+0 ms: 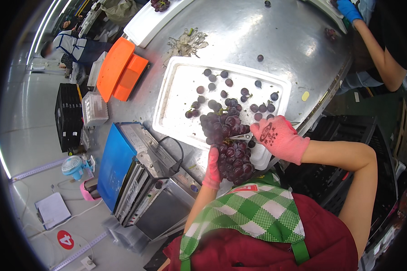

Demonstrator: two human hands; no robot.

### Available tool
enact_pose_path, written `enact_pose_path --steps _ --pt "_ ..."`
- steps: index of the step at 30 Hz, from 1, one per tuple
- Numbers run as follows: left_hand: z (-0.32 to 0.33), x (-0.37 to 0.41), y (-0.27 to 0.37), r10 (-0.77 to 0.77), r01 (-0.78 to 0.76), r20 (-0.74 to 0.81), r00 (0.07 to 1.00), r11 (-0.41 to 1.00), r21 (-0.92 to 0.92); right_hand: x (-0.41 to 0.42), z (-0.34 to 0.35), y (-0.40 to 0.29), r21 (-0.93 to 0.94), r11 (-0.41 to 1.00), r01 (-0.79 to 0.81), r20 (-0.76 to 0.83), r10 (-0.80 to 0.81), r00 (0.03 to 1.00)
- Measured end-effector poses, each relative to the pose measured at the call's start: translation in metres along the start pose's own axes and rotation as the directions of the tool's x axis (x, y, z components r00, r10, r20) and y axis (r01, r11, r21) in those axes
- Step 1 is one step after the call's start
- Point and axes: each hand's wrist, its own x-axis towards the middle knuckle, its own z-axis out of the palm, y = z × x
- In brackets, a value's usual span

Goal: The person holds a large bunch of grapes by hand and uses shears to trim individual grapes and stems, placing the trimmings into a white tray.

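A large bunch of dark purple grapes (235,157) hangs over the near edge of a white foam tray (162,101). My left hand (213,166), in a pink glove, grips the bunch at its left side. My right hand (278,137), also in a pink glove, is closed around small scissors (241,137), whose metal blades reach in among the grapes. Loose grapes (229,82) lie scattered in the tray, some on short stems. Part of the bunch covers the tray's near side.
An orange plastic scale (122,73) stands left of the tray on the metal table (237,30), near a blue-sided machine (113,166). Dried stems (190,42) lie beyond the tray. Black crates (352,135) stand at the right. A co-worker's gloved hand (349,11) is at the upper right.
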Motion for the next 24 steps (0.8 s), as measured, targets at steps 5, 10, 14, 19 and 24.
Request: enact_pose_path --steps 5,10,14,19,24 --pt "-0.001 0.001 -0.001 0.009 -0.009 0.01 1.0 1.0 -0.011 -0.015 -0.001 0.009 0.043 0.999 -0.023 0.029 0.021 0.999" --pt "0.0 0.001 0.0 -0.008 0.009 0.009 1.0 1.0 -0.02 -0.015 0.008 0.006 0.114 0.993 -0.028 -0.045 0.033 0.998" --pt "0.001 0.001 -0.001 0.012 -0.013 -0.01 1.0 0.999 -0.045 -0.008 0.006 0.003 0.134 0.991 -0.025 0.058 0.017 0.998" --pt "0.008 0.0 0.001 0.06 -0.059 0.031 0.998 0.997 -0.041 -0.001 0.004 0.003 0.17 0.984 -0.056 0.182 0.025 0.983" --pt "0.0 -0.001 -0.002 0.042 -0.041 0.027 0.999 0.998 -0.042 -0.018 -0.006 0.016 0.409 0.911 -0.053 0.06 0.031 0.998"
